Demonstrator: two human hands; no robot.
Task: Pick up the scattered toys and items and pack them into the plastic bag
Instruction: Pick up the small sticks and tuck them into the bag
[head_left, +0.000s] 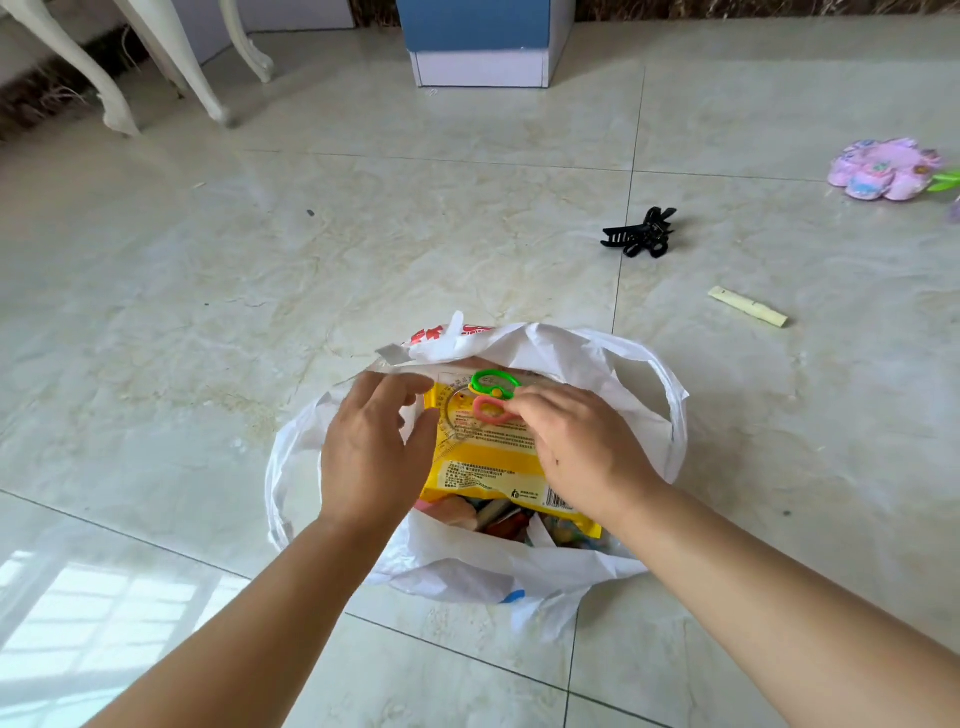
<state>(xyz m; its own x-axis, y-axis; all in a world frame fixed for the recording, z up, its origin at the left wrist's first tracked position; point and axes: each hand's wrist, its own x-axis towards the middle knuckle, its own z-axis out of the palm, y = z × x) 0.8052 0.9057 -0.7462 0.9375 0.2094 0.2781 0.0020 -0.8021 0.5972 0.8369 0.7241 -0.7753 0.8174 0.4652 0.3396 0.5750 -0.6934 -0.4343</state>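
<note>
At the far left, pale curved furniture legs (117, 78) stand on the tiled floor (260, 260). Moving right, the left hand (371, 447) hovers over the open mouth of the white plastic bag (467, 571), which sits on the floor at the centre; its fingers (400, 384) are loosely spread and reach toward the bag's far rim, gripping nothing that can be made out. Inside the bag lies a yellow packet (483, 462) on top of other coloured items. Above the packet, the right hand (582, 447) has its fingers (524, 408) pinched on a pink plastic ring (485, 410), with a green plastic ring (493, 383) touching just beyond it. Behind the bag stands a blue and white cabinet (480, 41). Further right, still on the floor and well apart from the bag, lie a black hair claw (641, 234), a pale yellow stick (748, 306) and, at the far right edge, a pink flower-shaped toy (883, 169)
</note>
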